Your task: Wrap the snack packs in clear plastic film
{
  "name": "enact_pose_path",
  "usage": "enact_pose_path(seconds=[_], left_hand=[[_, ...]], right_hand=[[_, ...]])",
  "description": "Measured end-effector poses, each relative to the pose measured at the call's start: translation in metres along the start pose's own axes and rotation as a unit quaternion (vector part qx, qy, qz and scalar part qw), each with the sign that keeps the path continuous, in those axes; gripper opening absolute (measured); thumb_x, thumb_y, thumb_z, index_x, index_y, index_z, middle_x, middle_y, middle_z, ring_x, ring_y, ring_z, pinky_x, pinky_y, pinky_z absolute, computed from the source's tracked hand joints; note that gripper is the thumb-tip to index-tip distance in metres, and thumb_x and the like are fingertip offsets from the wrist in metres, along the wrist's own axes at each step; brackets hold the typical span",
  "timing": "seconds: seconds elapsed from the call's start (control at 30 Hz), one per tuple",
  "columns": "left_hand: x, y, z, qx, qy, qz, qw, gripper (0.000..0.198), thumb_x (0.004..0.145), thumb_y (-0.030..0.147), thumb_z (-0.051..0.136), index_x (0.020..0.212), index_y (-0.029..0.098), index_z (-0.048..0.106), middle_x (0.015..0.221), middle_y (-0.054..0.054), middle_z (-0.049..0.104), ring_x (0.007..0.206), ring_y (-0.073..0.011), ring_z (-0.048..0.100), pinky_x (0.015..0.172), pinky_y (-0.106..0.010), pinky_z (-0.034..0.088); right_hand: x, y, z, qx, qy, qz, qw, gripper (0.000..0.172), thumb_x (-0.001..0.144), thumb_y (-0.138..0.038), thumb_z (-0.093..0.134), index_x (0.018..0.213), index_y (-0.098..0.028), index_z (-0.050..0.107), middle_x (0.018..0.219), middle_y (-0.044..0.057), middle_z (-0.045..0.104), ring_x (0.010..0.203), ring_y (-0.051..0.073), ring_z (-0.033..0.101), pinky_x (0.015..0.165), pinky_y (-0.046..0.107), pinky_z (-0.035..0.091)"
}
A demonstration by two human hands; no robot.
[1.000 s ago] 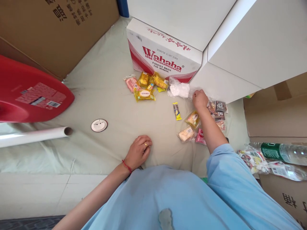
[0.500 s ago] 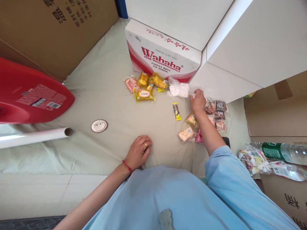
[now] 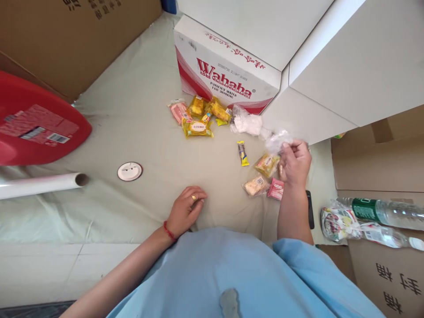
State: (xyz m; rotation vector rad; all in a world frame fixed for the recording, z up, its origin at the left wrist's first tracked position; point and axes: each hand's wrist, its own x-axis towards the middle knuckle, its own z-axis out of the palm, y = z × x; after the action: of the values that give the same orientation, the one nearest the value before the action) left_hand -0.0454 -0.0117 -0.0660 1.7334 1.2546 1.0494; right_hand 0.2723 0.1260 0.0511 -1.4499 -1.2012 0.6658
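My right hand (image 3: 296, 163) is closed on a crumpled clear plastic bag (image 3: 277, 141) at the right of the cloth. Brown snack packets seen earlier there are hidden, apparently behind this hand. Just left of it lie a yellow-wrapped cake (image 3: 266, 163), a pale wrapped biscuit (image 3: 256, 185) and a pink nabati packet (image 3: 275, 189). A small yellow snack bar (image 3: 243, 153) sits further left, below a white item in clear plastic (image 3: 247, 123). My left hand (image 3: 185, 210) rests on the cloth near my body, fingers loosely stretched, holding nothing.
Yellow-wrapped cakes (image 3: 198, 128) and a pink sausage pack (image 3: 179, 111) lie before a Wahaha box (image 3: 225, 75). On the left are a round badge (image 3: 130, 171), a white tube (image 3: 43, 184) and a red container (image 3: 39, 123). Plastic bottles (image 3: 387, 211) and a phone (image 3: 310, 210) are right.
My right hand has drawn back toward my body and to the right, and now grips clear plastic. The brown packets have gone from sight. My left hand has barely moved.
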Motion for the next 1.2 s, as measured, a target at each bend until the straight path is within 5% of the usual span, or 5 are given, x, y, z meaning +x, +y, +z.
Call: enact_pose_path(seconds=[0.17,0.33,0.43,0.9,1.2], left_hand=[[0.021,0.022,-0.004,-0.191,-0.006,-0.201,0.961,0.034,0.097,0.053,0.060,0.105,0.022,0.070,0.103,-0.007,0.070,0.098,-0.0216,0.067,0.087,-0.037,0.056],[0.043,0.042,0.000,-0.521,-0.106,-0.372,0.761,0.068,0.077,0.074,0.075,0.123,0.025,0.063,0.127,-0.012,0.067,0.109,-0.0277,0.069,0.087,-0.047,0.060],[0.047,0.046,0.001,-0.564,-0.158,-0.394,0.708,0.056,0.069,0.055,0.091,0.106,0.020,0.069,0.107,-0.008,0.071,0.098,-0.0214,0.068,0.087,-0.041,0.059],[0.063,0.022,-0.027,-0.353,-0.007,-0.307,0.884,0.031,0.062,0.029,0.089,0.073,0.019,0.062,0.078,0.002,0.058,0.075,-0.0118,0.050,0.070,-0.025,0.040],[0.059,0.031,-0.023,-0.415,-0.072,-0.385,0.821,0.053,0.081,0.066,0.072,0.108,0.021,0.065,0.116,-0.009,0.068,0.099,-0.0233,0.066,0.086,-0.038,0.052]], right_hand=[[-0.092,0.001,0.030,0.241,-0.111,0.319,0.910,0.044,0.069,-0.045,0.089,0.090,-0.025,0.055,0.058,-0.012,0.040,0.041,0.004,0.021,0.035,0.016,0.013],[-0.135,0.010,0.059,0.324,-0.193,0.413,0.829,0.044,0.064,-0.036,0.091,0.086,-0.024,0.054,0.056,-0.012,0.038,0.042,0.003,0.019,0.036,0.015,0.012],[-0.138,0.010,0.065,0.289,-0.213,0.409,0.839,0.043,0.070,-0.042,0.089,0.089,-0.024,0.055,0.059,-0.011,0.042,0.043,0.004,0.023,0.037,0.016,0.013],[-0.109,0.023,0.035,0.077,-0.277,0.205,0.936,0.021,0.087,-0.044,0.075,0.094,-0.025,0.069,0.075,-0.003,0.053,0.054,0.009,0.038,0.046,0.022,0.030],[-0.109,0.023,0.033,0.097,-0.293,0.101,0.946,0.019,0.088,-0.023,0.063,0.076,-0.025,0.077,0.101,0.005,0.067,0.082,0.016,0.062,0.070,0.031,0.055]])
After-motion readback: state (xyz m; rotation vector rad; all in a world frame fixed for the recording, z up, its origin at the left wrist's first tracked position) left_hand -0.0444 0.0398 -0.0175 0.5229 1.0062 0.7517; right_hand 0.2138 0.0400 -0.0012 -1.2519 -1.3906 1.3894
